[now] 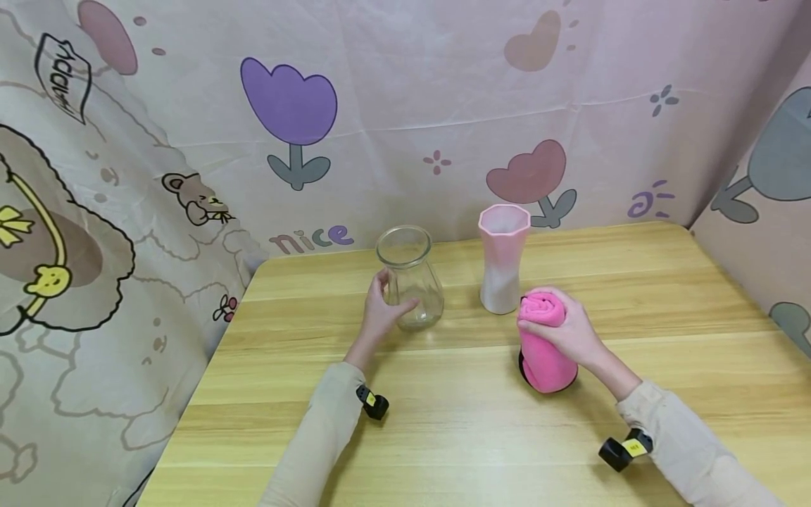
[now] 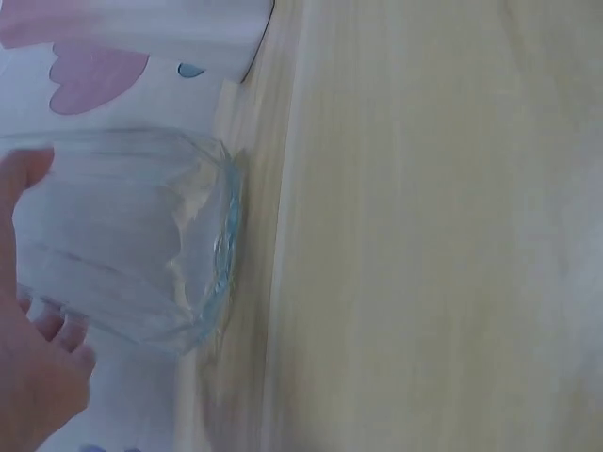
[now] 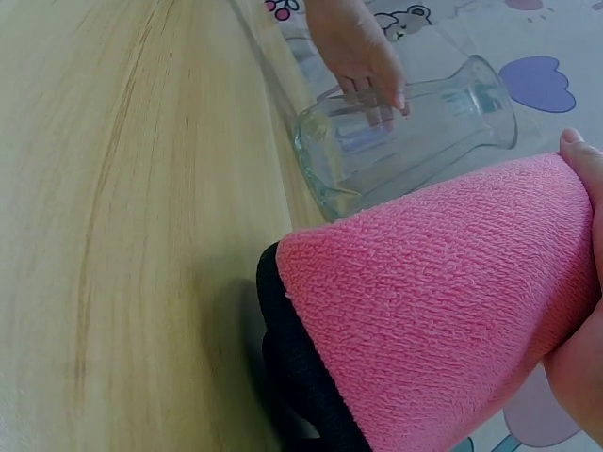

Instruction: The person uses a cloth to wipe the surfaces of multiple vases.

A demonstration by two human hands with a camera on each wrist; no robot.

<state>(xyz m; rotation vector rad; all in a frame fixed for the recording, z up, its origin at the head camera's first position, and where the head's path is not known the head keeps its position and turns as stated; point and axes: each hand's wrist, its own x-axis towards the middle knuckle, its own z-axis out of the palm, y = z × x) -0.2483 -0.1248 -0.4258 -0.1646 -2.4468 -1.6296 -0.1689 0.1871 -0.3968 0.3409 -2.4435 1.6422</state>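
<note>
A clear glass vase with a flared rim stands towards the back of the wooden table. My left hand grips its left side, thumb across the front and fingers round the far side. The left wrist view shows that thumb over the glass. My right hand holds a rolled pink towel by its upper part. The towel is upright, with fuzzy cloth and a black edge at its lower end. Its top shows the coiled layers.
Between the two hands and farther back stands a pink-and-white faceted vase. The wooden table reaches back to a printed cloth backdrop, and more printed cloth hangs on the left and right.
</note>
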